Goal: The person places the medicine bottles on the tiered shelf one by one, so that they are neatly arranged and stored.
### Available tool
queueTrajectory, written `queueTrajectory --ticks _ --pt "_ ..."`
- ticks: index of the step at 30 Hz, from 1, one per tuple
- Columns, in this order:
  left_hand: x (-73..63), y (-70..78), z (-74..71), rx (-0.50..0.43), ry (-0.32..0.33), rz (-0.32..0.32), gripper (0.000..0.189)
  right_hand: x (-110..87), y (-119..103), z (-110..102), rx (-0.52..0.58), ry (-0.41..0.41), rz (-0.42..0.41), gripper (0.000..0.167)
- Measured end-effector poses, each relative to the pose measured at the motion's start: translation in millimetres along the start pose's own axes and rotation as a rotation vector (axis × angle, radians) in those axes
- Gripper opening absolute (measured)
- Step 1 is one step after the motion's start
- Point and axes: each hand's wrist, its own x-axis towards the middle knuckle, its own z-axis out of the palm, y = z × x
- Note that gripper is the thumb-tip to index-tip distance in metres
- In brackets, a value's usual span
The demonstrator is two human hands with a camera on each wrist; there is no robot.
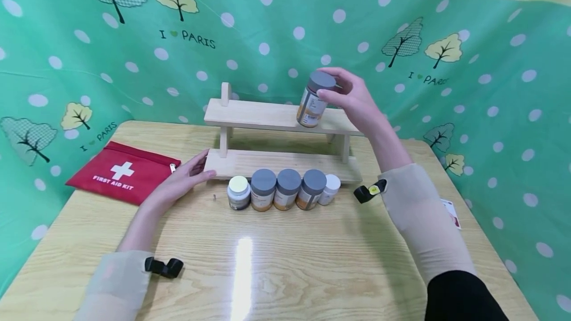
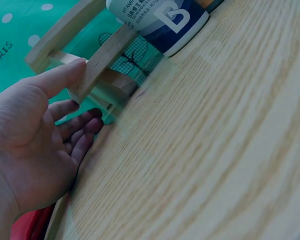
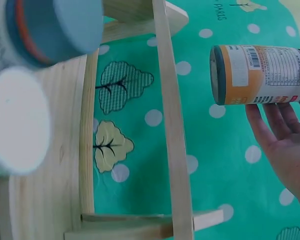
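Observation:
My right hand (image 1: 352, 94) grips a supplement bottle (image 1: 312, 105) with a grey lid and a white-and-orange label, holding it slightly tilted at the upper board of a two-tier wooden rack (image 1: 267, 115). In the right wrist view, fingers (image 3: 277, 120) curve round the bottle near its lid. At the rack's left side, my left hand (image 1: 186, 178) holds the end of the lower board (image 2: 92, 75) between thumb and index finger, the other fingers loosely bent. Before the rack stand a cream-lidded bottle (image 1: 239, 193), three grey-lidded bottles (image 1: 286, 189) and a small white bottle (image 1: 329, 190).
A red first aid kit pouch (image 1: 122, 172) lies left of the rack, close to my left forearm. Behind the wooden table (image 1: 285, 256) hangs a green dotted cloth (image 1: 276, 28). Near the right table edge lies a small card (image 1: 451, 213), partly behind my right sleeve.

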Motion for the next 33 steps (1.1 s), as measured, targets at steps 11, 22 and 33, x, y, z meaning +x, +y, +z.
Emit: queueTrajectory --ticks 11,22,33 --pt "1.3 -2.2 -3.3 0.007 0.002 -0.008 0.091 38.5 -16.0 22.6 -0.028 -0.061 0.043 0.052" --pt "4.6 -2.0 -0.8 0.02 -0.002 -0.005 0.091 69.4 -18.6 48.4 -0.011 -0.08 0.084 0.056" --pt "3.9 -1.7 -0.1 0.012 -0.007 0.005 0.091 91.3 -12.0 71.5 -0.028 -0.08 0.125 0.06"
